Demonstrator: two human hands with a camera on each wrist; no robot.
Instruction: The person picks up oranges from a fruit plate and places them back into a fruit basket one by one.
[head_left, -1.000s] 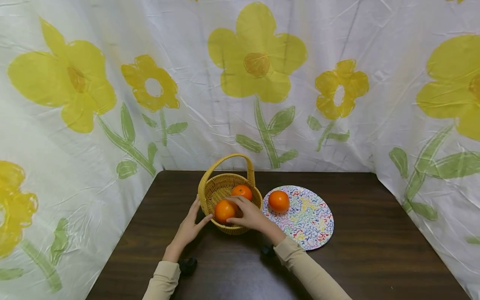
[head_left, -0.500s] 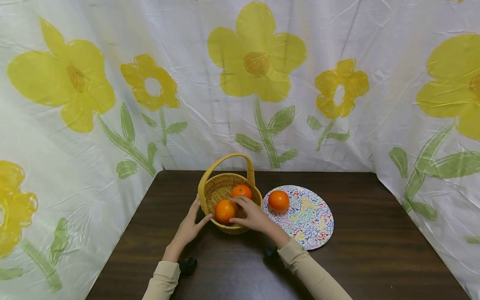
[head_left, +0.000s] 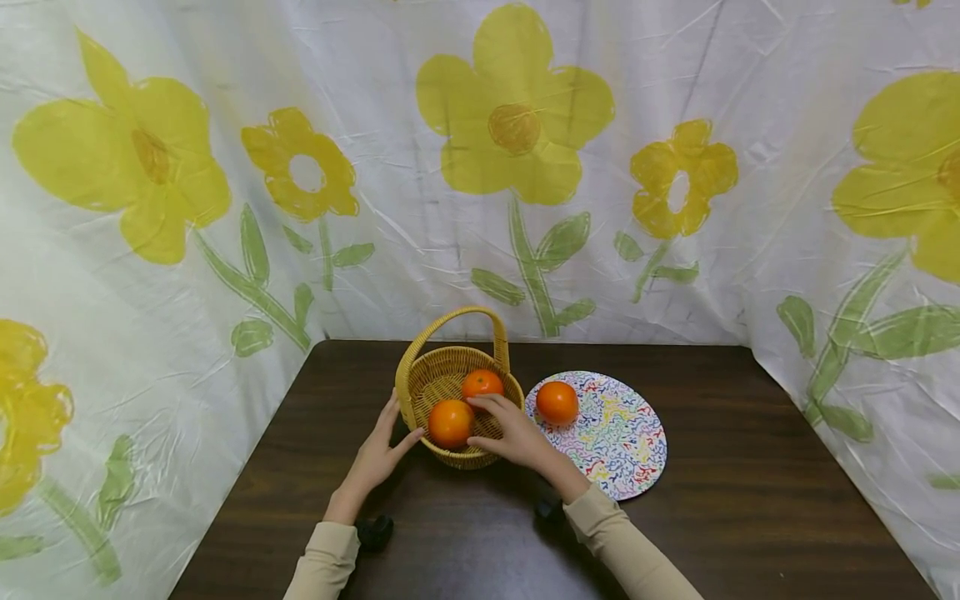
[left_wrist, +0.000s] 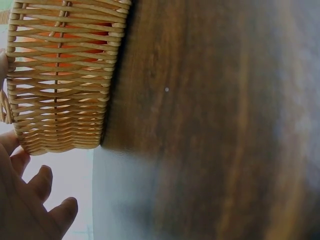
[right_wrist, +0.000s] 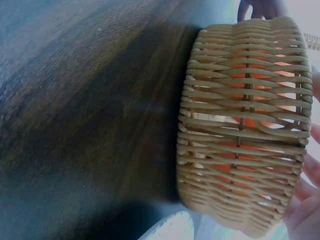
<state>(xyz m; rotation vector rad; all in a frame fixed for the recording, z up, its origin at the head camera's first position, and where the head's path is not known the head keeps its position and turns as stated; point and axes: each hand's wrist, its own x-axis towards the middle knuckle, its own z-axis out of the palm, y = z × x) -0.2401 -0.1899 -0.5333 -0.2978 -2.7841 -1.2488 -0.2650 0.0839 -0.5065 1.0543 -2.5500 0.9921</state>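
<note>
The wicker basket (head_left: pixel 441 373) sits at lower centre in the head view, between the left hand (head_left: pixel 377 455), fingers spread against its left side, and the right hand (head_left: pixel 519 433), thumb and fingers apart over its right rim, beside the nearer orange fruit (head_left: pixel 450 423). Past the patterned plate (head_left: pixel 617 427), tabletop (head_left: pixel 750 467) stretches rightward to its slanting edge.

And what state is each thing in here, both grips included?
Basket, upright, handle raised
Near orange, in the basket
Far orange, in the basket
Plate, flat on the table
Third orange, on the plate
Left grip, fingers spread at the basket's side
Right grip, open beside the near orange, contact unclear
Curtain, hanging, creased
</note>
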